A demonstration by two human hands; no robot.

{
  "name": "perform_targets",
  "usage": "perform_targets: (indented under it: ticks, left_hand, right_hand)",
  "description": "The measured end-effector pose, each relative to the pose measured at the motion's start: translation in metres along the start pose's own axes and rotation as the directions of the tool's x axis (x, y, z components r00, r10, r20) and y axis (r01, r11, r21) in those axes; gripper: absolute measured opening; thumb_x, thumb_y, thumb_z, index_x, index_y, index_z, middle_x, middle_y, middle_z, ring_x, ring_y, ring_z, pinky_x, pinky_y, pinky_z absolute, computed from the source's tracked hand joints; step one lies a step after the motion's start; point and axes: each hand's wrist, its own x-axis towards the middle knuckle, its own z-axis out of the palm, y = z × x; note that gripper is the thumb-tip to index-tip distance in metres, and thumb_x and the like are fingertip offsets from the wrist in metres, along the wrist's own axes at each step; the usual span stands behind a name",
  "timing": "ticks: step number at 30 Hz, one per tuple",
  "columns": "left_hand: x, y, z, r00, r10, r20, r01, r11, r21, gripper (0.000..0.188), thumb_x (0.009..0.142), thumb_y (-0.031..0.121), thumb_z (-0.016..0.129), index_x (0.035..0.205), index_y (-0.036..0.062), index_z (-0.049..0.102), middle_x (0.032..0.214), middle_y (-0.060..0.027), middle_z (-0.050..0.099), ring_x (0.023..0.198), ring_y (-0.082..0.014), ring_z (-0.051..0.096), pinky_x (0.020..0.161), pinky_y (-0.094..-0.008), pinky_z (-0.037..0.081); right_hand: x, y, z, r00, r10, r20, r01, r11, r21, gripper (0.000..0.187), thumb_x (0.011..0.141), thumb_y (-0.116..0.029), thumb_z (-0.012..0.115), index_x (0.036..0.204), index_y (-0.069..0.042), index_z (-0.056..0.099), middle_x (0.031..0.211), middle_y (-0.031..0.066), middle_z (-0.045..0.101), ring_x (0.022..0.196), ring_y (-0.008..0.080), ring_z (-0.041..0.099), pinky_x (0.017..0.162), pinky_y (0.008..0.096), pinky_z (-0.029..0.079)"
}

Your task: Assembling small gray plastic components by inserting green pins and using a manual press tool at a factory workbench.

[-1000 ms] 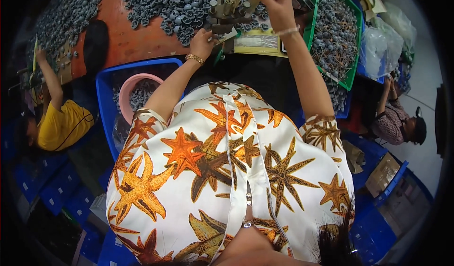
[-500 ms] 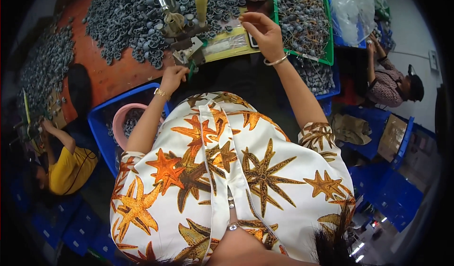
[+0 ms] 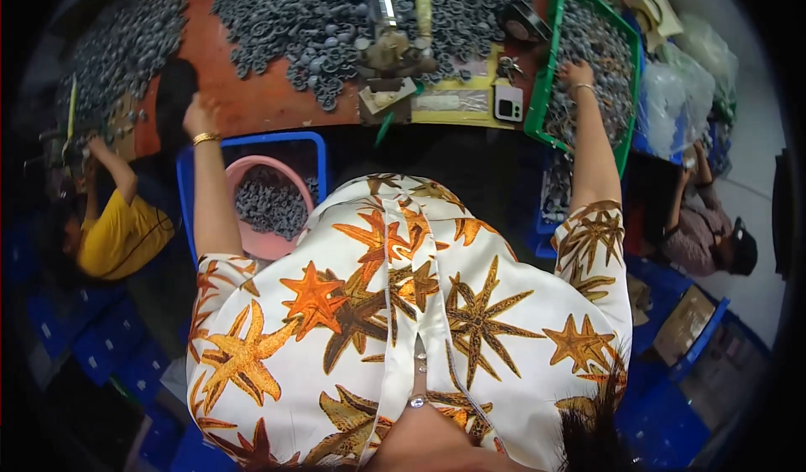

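Note:
My right hand [image 3: 577, 75] reaches over the green tray [image 3: 536, 107], its fingers curled down at the small grey round parts with thin wiry bits [image 3: 600, 65]. What they grip, if anything, is hidden. My left hand [image 3: 201, 118] is above the red table's front edge, beside a dark rounded object [image 3: 177, 94]; its fingers are blurred. Between my hands stands a small bench press [image 3: 388, 52] with a metal column, a yellow handle and a pale block at its base. Behind it lies a heap of grey ring-shaped plastic parts [image 3: 294, 27].
Below my left forearm, a blue crate [image 3: 252, 139] holds a pink basin [image 3: 269, 244] of grey parts. A phone [image 3: 508, 103], keys [image 3: 510, 67] and a black round object [image 3: 522, 23] lie by the tray. Co-workers sit at left [image 3: 126, 229] and right [image 3: 705, 237].
My right hand has moved from beside the press rightward to the green tray. My left hand has left the press's base and moved left. The view has shifted, uncovering the phone and pink basin.

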Motion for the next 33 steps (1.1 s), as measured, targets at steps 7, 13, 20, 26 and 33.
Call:
perform_targets:
  ticks: [7,13,20,26,33]
  left_hand:
    - [-0.015,-0.07,0.053,0.982,0.177,0.069,-0.185,0.816,0.548,0.037,0.076,0.02,0.064,0.106,0.0013,0.054,0.096,-0.0115,0.059,0.084,-0.0242,0.058,0.072,-0.0349,0.047]
    - [0.047,-0.06,0.101,0.856,0.453,0.251,-0.43,0.353,0.831,0.056,0.075,0.032,0.062,0.12,0.0047,0.044,0.127,-0.0222,0.036,0.117,-0.0359,0.035,0.096,-0.0404,0.031]
    - [0.088,-0.101,0.114,0.912,0.377,0.159,-0.374,0.609,0.699,0.035,0.085,0.025,0.046,0.114,0.0064,0.05,0.115,-0.0254,0.043,0.104,-0.04,0.042,0.089,-0.0438,0.034]
    - [-0.006,-0.103,0.152,0.9,0.429,-0.068,-0.346,0.802,0.487,0.031,0.084,0.014,0.05,0.113,0.0032,0.049,0.115,-0.0184,0.047,0.102,-0.0352,0.047,0.084,-0.0407,0.04]
    - [-0.027,-0.114,0.158,0.851,0.522,0.058,-0.478,0.725,0.495,0.034,0.08,0.023,0.056,0.113,0.0118,0.053,0.095,-0.0195,0.054,0.087,-0.0348,0.054,0.074,-0.0406,0.044]
  right_hand:
    - [-0.017,-0.043,-0.046,0.912,-0.289,-0.291,0.084,0.826,-0.558,0.026,0.075,-0.033,0.06,0.087,-0.011,0.069,0.085,0.0094,0.065,0.078,0.0218,0.061,0.071,0.0364,0.048]
    - [-0.066,-0.092,-0.141,0.926,-0.263,-0.271,0.347,0.876,0.335,0.022,0.083,-0.017,0.057,0.097,-0.001,0.062,0.076,0.0049,0.061,0.047,0.004,0.039,0.04,0.0191,0.029]
    - [-0.137,-0.118,-0.158,0.88,-0.441,-0.177,0.475,0.811,0.341,0.027,0.088,-0.019,0.05,0.106,0.0,0.058,0.087,0.0078,0.062,0.052,0.0037,0.046,0.045,0.0159,0.035]
    - [-0.159,-0.099,-0.144,0.883,-0.442,-0.159,0.47,0.815,0.34,0.033,0.089,-0.026,0.048,0.105,0.002,0.057,0.089,0.0087,0.062,0.058,0.0061,0.048,0.05,0.0189,0.038]
    - [-0.162,-0.123,-0.139,0.779,-0.549,-0.302,0.624,0.723,0.296,0.031,0.089,-0.023,0.047,0.102,0.003,0.058,0.094,0.0134,0.061,0.082,0.018,0.059,0.071,0.0283,0.049]
